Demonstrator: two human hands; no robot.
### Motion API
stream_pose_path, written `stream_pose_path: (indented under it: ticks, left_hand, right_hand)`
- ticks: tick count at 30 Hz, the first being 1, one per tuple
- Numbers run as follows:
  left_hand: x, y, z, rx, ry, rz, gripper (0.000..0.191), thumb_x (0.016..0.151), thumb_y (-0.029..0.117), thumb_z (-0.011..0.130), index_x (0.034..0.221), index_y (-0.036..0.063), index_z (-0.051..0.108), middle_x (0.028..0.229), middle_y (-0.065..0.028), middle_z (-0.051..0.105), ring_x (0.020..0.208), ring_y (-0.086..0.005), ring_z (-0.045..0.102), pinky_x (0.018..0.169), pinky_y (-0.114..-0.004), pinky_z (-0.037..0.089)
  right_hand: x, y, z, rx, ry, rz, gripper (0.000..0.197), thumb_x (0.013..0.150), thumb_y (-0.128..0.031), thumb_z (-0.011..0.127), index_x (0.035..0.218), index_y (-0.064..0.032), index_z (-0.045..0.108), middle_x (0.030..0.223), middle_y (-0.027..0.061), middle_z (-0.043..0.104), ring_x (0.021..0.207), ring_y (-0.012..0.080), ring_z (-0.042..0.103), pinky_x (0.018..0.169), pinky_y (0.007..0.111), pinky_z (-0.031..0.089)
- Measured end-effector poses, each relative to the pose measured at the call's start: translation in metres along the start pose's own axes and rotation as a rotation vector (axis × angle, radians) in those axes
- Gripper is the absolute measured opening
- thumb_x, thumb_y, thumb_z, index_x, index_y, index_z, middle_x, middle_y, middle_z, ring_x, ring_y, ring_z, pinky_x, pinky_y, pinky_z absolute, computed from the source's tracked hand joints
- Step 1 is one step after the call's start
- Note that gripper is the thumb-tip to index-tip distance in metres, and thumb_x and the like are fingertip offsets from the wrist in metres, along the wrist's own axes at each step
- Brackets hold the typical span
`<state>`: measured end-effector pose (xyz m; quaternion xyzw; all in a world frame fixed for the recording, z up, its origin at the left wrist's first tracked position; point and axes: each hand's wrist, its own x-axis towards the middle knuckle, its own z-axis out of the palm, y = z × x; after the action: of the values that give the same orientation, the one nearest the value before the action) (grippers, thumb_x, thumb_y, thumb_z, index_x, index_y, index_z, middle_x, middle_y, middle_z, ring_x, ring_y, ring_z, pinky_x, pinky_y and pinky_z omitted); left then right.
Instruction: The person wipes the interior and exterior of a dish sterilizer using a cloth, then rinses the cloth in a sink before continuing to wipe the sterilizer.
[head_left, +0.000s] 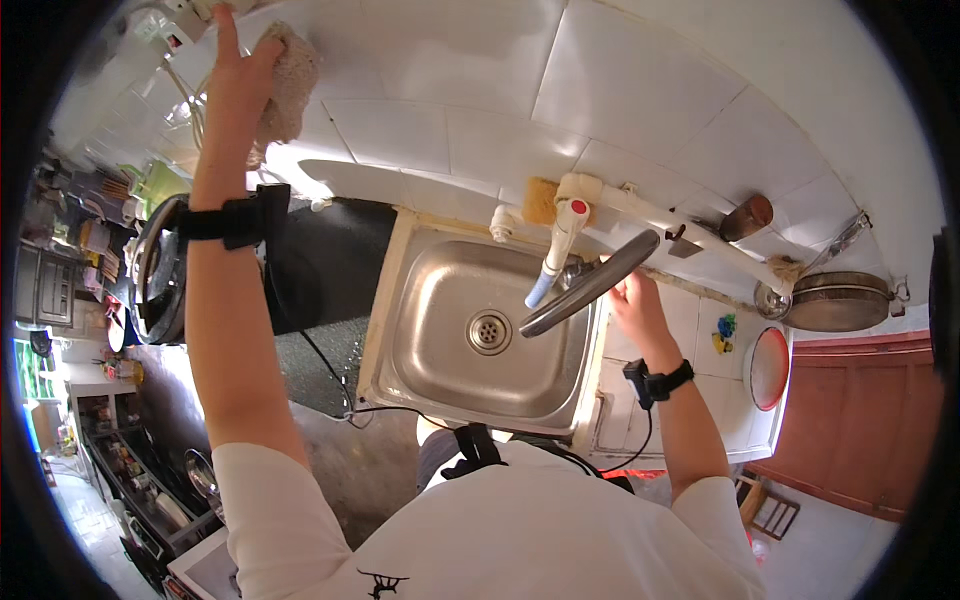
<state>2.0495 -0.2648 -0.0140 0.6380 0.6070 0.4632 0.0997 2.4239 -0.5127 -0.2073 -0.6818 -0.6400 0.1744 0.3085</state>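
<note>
At the upper left, my left hand (244, 79) is raised against the tiled wall with a beige cloth (291, 86) in its grip. One finger points up by a white electrical fitting (180, 26). To the right of the steel sink (450, 367), my right hand (637, 307) is at the base of the faucet. The dark metal spout (589, 285) partly covers its fingertips, so their hold cannot be made out. No water shows from the spout, and the sink basin holds nothing visible around its drain (490, 333).
A white tap (559, 247) with a red mark and a yellow sponge (538, 201) are behind the sink. A pipe (637, 206) runs along the wall toward a hanging pan (840, 301). An enamel basin (769, 369) stands right; a black round appliance (161, 277) stands left. A black cable (326, 364) crosses the counter.
</note>
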Motion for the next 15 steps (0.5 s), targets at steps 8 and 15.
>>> stream_pose_path:
  ticks: [8,15]
  left_hand:
    - [-0.217,-0.007,0.022,-0.952,-0.522,-0.626,0.031,0.089,0.028,0.051,0.106,0.0031,0.057,0.096,-0.002,0.06,0.089,-0.0106,0.056,0.076,-0.026,0.044]
    - [-0.359,-0.041,0.149,-1.072,-0.82,-1.526,0.017,0.087,0.022,0.049,0.088,0.008,0.059,0.079,-0.0036,0.059,0.067,-0.016,0.058,0.056,-0.028,0.047]
  right_hand:
    - [0.015,0.043,0.076,-0.178,0.186,0.017,0.029,0.082,-0.019,0.057,0.103,0.0005,0.058,0.089,0.0199,0.062,0.082,0.0381,0.058,0.072,0.04,0.048]
    - [0.003,0.072,0.104,-0.096,0.11,0.026,0.031,0.083,-0.019,0.054,0.107,0.0011,0.052,0.08,0.0195,0.06,0.077,0.0375,0.058,0.068,0.042,0.047]
